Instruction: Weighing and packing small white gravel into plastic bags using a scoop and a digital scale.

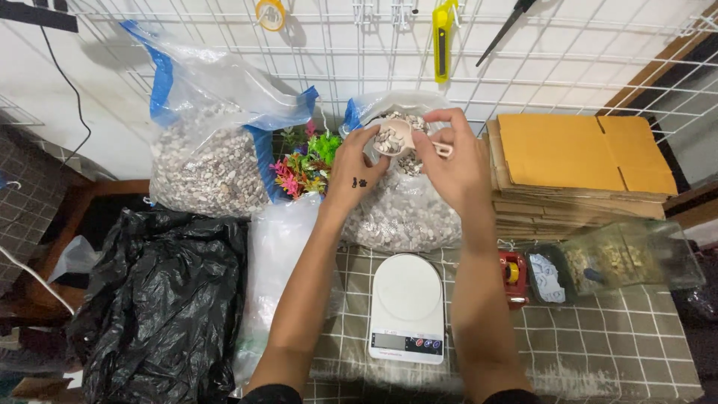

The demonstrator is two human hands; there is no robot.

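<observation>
Scoop [395, 137], small and pale, heaped with mixed pebbles, is held up over the open mouth of the clear pebble bag [400, 209], well beyond the white digital scale [407, 307] that sits nearest the body on the gridded table cover [613, 344]. Scale platform is bare. Right hand [455, 161] is closed on the scoop handle, fingers curled around it; left hand [357, 164] is half open, fingertips touching the heap at the scoop's rim, holding nothing that I can make out. Risk, as judged: the load stands above the rim, so any tilt of the right wrist or nudge from the left fingers could send pebbles off the edge; over the bag they fall back harmlessly, but nearer in they could scatter onto the scale or roll off the cover. The bag mouth is slack and could fold shut. Left of it: black plastic sack [164, 299], plastic plants [303, 164], second pebble bag [209, 161]. Right: stacked flat cardboard [576, 161]. Farthest: wire grid wall [359, 45] with a yellow utility knife [443, 37].
</observation>
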